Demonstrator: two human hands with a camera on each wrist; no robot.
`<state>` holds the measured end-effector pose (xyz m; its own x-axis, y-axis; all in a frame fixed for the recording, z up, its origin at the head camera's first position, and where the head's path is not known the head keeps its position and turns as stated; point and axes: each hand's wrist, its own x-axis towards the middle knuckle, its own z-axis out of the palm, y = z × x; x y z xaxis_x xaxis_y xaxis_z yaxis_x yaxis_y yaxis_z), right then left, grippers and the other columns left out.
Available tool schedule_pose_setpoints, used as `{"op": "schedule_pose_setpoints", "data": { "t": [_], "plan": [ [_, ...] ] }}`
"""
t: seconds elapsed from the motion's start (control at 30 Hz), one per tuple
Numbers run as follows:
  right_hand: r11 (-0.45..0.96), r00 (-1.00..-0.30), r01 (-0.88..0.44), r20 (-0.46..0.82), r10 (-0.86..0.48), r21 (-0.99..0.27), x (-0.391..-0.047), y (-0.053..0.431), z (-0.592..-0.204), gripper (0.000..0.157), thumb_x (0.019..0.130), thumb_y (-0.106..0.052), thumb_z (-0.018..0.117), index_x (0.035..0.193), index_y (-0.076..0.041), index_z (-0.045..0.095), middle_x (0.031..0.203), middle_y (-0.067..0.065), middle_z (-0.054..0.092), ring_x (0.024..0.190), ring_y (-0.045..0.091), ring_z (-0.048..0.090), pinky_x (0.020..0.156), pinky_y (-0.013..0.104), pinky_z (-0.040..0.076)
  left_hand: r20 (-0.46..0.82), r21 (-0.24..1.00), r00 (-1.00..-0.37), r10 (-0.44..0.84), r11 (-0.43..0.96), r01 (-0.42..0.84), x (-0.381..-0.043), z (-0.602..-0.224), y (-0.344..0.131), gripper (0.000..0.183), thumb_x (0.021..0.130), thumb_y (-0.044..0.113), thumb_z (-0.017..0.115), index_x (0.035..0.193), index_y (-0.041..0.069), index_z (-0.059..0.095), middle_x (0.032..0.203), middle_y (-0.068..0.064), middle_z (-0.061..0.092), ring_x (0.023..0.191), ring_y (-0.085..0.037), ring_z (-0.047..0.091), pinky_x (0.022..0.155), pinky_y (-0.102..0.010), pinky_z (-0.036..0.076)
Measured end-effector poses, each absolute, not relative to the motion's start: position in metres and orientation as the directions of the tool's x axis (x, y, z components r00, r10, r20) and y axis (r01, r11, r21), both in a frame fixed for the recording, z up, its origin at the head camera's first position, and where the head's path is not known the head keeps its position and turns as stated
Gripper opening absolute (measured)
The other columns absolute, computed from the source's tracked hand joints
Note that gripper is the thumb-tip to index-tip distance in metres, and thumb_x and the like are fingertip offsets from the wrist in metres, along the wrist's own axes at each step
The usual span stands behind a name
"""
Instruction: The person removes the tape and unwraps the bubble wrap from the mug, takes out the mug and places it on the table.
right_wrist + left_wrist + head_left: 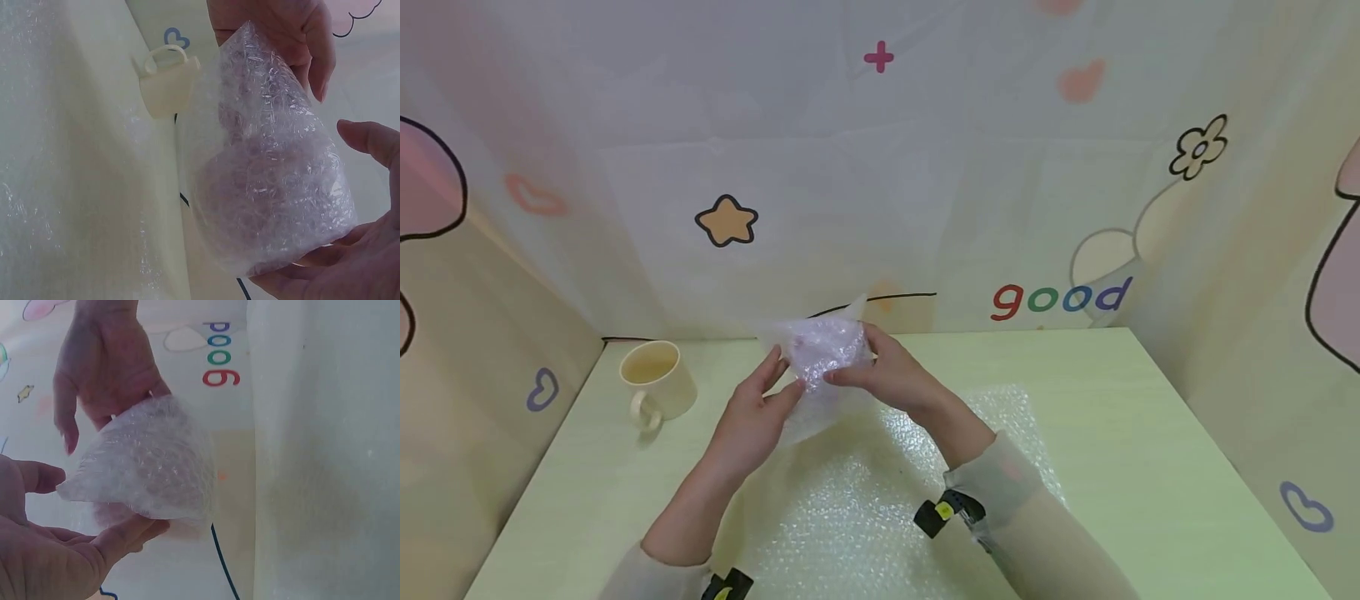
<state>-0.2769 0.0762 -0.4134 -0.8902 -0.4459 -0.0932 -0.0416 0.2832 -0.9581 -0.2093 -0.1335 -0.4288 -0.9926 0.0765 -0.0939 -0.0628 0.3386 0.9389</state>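
A small bundle in clear bubble wrap [831, 346] is held up between both hands, above the back part of the table. Something pinkish-purple shows through the wrap [269, 181], its kind hidden by the bubbles. My left hand [756, 412] holds the bundle's left side; in the left wrist view the thumb [44, 476] is at a pointed corner of the wrap and the fingers lie along its lower edge. From the right, my right hand [895, 371] grips it, fingers behind and thumb toward the near face. In the right wrist view its fingers [312, 265] support one end.
A large sheet of bubble wrap [842, 508] lies flat on the pale table [1150, 467] beneath the hands. A cream mug [662, 387] stands at the back left, handle toward the near side. Printed curtains [925, 208] hang behind the table and at both sides.
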Motion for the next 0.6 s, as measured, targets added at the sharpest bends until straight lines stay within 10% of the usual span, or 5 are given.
{"op": "schedule_pose_setpoints", "data": {
  "t": [0.33, 0.6],
  "plan": [
    [0.318, -0.900, -0.071, -0.077, -0.428, -0.945, -0.270, 0.088, -0.411, 0.094, 0.078, -0.026, 0.091, 0.153, -0.015, 0.035, 0.142, 0.008, 0.055, 0.126, 0.028, 0.058, 0.103, 0.045, 0.054, -0.050, 0.978, -0.989, 0.139, 0.210, -0.020, -0.180, -0.437, -0.104, 0.075, 0.110, 0.035, 0.047, 0.168, 0.018, 0.002, 0.175, -0.002, 0.012, 0.143, -0.034, 0.051, 0.123, -0.056, 0.031],
    [0.263, -0.850, -0.197, 0.031, -0.526, -0.944, -0.269, 0.095, -0.413, 0.078, 0.071, -0.018, 0.096, 0.134, -0.014, 0.050, 0.122, 0.009, 0.064, 0.109, 0.025, 0.064, 0.088, 0.038, 0.059, 0.004, 0.984, -0.983, 0.184, 0.177, 0.037, -0.158, -0.443, -0.086, 0.077, 0.111, 0.040, 0.046, 0.167, 0.020, -0.003, 0.176, -0.006, 0.004, 0.154, -0.025, 0.034, 0.124, -0.057, 0.026]
  ]
}}
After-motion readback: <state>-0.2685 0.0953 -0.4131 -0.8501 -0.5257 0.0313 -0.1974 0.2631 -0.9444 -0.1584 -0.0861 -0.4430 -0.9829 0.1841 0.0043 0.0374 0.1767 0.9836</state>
